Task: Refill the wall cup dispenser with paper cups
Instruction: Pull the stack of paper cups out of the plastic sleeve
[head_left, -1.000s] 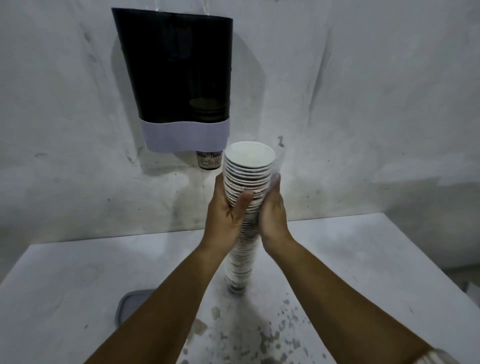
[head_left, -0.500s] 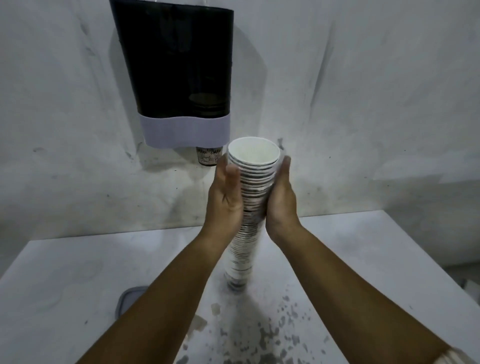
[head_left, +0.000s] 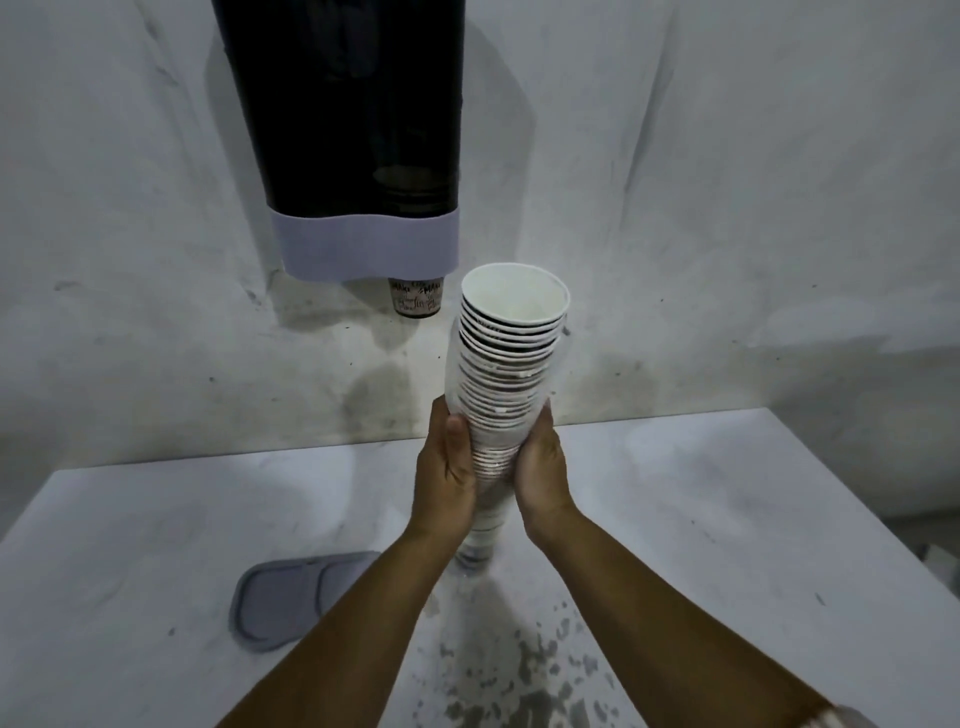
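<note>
1. Paper is soft, so you clasp the tall stack of cups (head_left: 506, 395) from both sides: your left hand (head_left: 445, 470) wraps one flank with the thumb laid up the front, and your right hand (head_left: 540, 467) curls round the other.
2. You hold the stack mouth up over the white table (head_left: 727, 519); whether its foot touches the tabletop I cannot tell.
3. Your grip sits near the middle, probably so the column neither bends nor sheds its upper cups.
4. You have it just right of and below the dark wall dispenser (head_left: 358, 130), where one printed cup (head_left: 415, 297) pokes from the pale lower band. Its top is out of view.
5. Nearby lies a grey lid (head_left: 293, 597), apart from the stack and likely the dispenser's cover.
6. Loading is not yet done.
</note>
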